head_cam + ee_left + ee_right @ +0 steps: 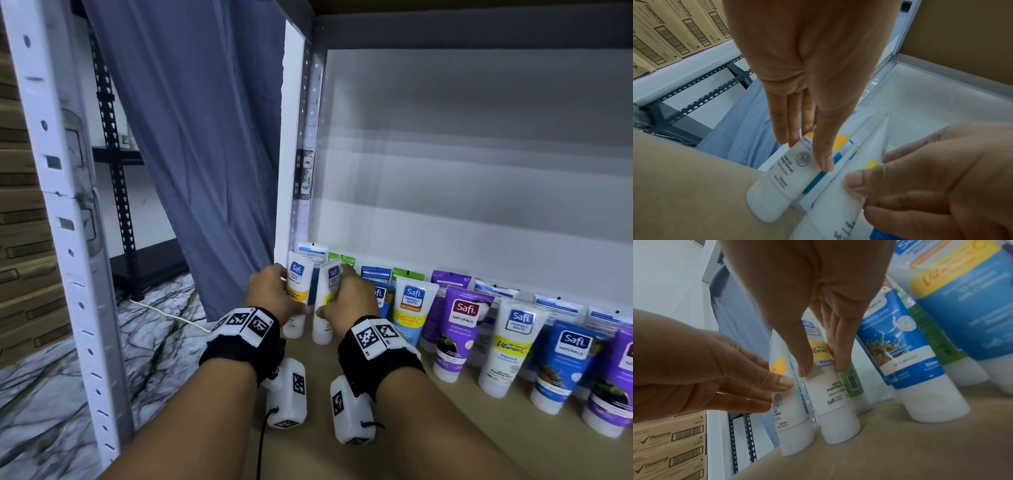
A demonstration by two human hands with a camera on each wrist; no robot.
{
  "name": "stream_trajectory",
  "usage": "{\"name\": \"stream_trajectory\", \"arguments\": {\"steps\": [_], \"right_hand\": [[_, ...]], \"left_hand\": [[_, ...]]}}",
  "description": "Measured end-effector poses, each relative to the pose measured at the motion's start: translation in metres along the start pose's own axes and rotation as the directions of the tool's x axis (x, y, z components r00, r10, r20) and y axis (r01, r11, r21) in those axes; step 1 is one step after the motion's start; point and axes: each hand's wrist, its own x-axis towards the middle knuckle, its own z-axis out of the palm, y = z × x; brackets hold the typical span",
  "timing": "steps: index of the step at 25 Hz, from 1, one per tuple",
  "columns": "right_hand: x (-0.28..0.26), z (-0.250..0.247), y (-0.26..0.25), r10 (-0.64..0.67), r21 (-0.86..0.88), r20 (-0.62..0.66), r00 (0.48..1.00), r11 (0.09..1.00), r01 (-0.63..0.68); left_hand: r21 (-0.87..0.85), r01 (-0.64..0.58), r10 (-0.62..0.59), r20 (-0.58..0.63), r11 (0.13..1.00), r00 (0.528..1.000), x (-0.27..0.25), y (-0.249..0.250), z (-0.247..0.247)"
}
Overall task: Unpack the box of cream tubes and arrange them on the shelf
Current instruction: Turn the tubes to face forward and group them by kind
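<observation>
Two white tubes [297,294] [326,305] upright on caps at shelf [394,442] left end, each pinched: left hand [270,296], right hand [349,305]. Risk: careless release tips one, toppling neighbouring row [479,329].

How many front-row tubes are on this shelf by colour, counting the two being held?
white tubes: 4, including the two held; one has a blue lower half
blue tubes: 2, one partly hidden behind the right hand
purple tubes: 2
Total: 8
</observation>
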Motion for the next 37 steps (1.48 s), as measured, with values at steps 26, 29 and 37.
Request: {"name": "stream_trajectory", "arguments": {"steps": [26, 29, 37], "right_hand": [[-0.008, -0.021, -0.003, 0.052, -0.089, -0.058, 0.997, 0.994, -0.057], [-0.015, -0.024, -0.007, 0.042, -0.092, -0.071, 0.997, 0.995, -0.048], [-0.018, -0.026, -0.009, 0.057, -0.077, -0.087, 0.995, 0.995, -0.064]], "left_hand": [[0.026, 0.003, -0.002, -0.051, 1.0, 0.999, -0.009, 0.006, 0.001], [0.035, 0.014, -0.012, -0.06, 0.999, 0.998, -0.009, 0.005, 0.001], [0.063, 0.033, -0.029, -0.064, 0.998, 0.998, -0.01, 0.009, 0.002]]}}
